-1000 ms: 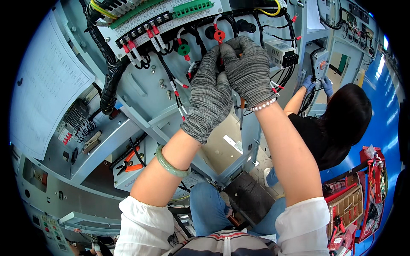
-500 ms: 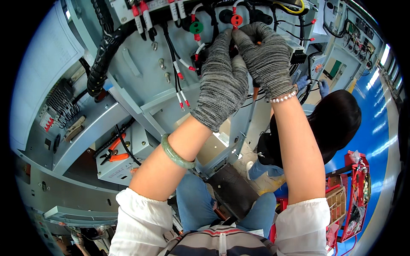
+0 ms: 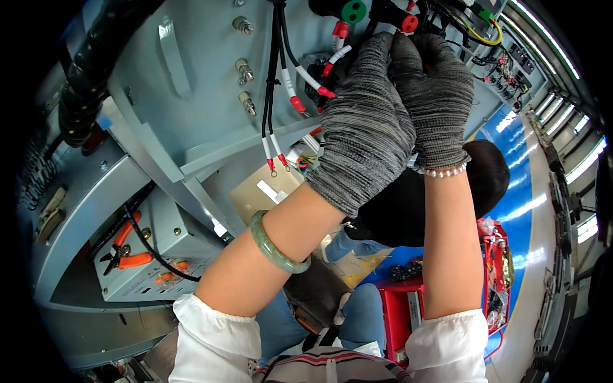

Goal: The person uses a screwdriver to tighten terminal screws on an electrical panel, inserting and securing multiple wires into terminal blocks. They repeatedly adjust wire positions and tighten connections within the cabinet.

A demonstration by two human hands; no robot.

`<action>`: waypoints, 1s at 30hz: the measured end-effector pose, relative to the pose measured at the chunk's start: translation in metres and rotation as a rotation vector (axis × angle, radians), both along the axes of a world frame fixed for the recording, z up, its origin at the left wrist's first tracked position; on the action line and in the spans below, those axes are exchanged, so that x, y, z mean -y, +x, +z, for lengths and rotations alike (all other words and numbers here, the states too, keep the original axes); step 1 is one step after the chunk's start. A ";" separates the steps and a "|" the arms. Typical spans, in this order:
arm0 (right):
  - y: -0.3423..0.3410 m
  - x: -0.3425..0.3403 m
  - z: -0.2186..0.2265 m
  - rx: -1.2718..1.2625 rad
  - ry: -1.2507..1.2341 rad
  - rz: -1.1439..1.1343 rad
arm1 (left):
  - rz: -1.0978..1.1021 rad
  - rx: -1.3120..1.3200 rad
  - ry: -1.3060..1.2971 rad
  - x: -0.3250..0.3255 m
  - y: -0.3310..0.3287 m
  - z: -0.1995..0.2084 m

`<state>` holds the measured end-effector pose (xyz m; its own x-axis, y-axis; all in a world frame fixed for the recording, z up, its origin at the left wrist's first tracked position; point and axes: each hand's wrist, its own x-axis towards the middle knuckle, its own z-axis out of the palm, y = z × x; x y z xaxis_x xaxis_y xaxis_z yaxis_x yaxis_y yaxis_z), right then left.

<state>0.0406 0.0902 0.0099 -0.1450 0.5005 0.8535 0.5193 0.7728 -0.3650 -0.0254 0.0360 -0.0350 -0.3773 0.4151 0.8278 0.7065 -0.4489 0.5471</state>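
My left hand (image 3: 367, 124) and my right hand (image 3: 437, 96), both in grey knitted gloves, meet beside black parts on a grey metal panel (image 3: 207, 96). Their fingers are curled in just below a red round part (image 3: 408, 23) with two holes. Whatever the fingertips hold is hidden behind the gloves. A similar green round part (image 3: 353, 11) is up and to the left. Near my left hand hang black wires (image 3: 271, 83) with white sleeves and red-collared ring terminals. Another red-collared terminal (image 3: 324, 92) touches or nearly touches the left glove.
Several bolts (image 3: 242, 70) stick out of the panel. A thick black cable bundle (image 3: 89, 76) runs along the left. Orange-handled pliers (image 3: 122, 246) rest on a light grey box (image 3: 185, 239). Beyond my arms is a person in black (image 3: 399, 207), near a red tool cart (image 3: 397, 313).
My view has come closer to the panel and turned, so wires and bolts look larger. Both hands remain together below the red part. The other person's gloved hands are out of sight now.
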 end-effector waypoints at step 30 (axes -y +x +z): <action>0.000 -0.012 -0.009 0.100 0.249 0.020 | 0.076 -0.080 -0.106 0.000 -0.002 0.006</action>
